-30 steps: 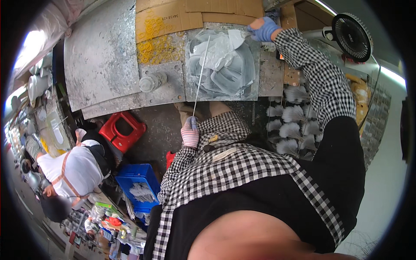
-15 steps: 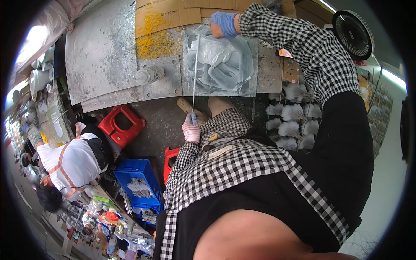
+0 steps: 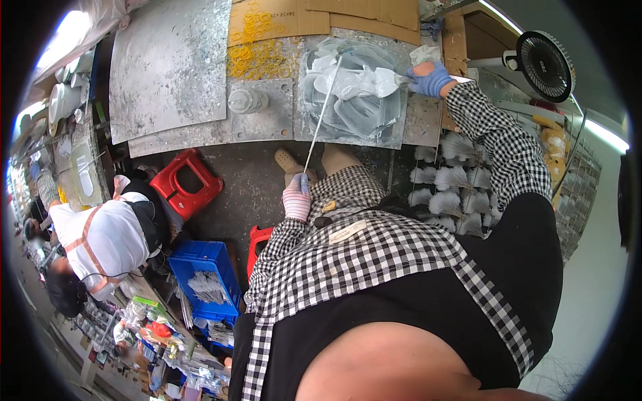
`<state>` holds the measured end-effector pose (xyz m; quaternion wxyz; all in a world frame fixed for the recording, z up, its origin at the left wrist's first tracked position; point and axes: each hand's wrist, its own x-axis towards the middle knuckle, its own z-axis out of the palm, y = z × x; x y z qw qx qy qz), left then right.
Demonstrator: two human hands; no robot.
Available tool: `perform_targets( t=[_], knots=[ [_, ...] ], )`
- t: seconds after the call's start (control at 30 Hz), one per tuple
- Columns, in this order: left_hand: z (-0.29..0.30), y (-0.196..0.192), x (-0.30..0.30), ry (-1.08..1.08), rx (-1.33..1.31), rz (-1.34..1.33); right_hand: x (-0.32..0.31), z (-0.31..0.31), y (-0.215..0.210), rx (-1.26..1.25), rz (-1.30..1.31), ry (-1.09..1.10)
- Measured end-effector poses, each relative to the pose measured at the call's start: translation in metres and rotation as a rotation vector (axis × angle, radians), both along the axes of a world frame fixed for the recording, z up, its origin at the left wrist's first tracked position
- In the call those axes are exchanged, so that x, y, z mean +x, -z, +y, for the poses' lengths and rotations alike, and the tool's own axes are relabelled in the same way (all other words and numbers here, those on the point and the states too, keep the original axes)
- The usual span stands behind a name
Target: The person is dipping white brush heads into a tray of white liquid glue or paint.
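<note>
Keep thin rod steady across white-smeared film, pinched in left hand — can't tell grip of right hand.

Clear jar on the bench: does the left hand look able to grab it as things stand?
Probably not without freeing its grip: the left hand is closed around a thin white rod. Otherwise, nothing seems to stand between it and the clear jar.
</note>
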<state>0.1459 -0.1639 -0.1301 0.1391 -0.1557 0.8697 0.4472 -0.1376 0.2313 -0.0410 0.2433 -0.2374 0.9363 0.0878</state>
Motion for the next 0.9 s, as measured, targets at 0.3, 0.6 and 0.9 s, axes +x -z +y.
perform_targets(
  t=[0.3, 0.6, 0.9],
  knots=[
    [0.014, -0.011, -0.005, 0.078, 0.09, 0.029, 0.007, -0.068, 0.015, 0.048, -0.088, 0.197],
    [0.032, 0.007, -0.002, 0.098, 0.117, -0.048, 0.038, -0.086, 0.016, -0.028, -0.098, 0.457],
    [0.012, 0.06, -0.011, 0.154, -0.139, 0.022, 0.051, -0.054, -0.009, 0.098, -0.059, 0.417]
  ],
)
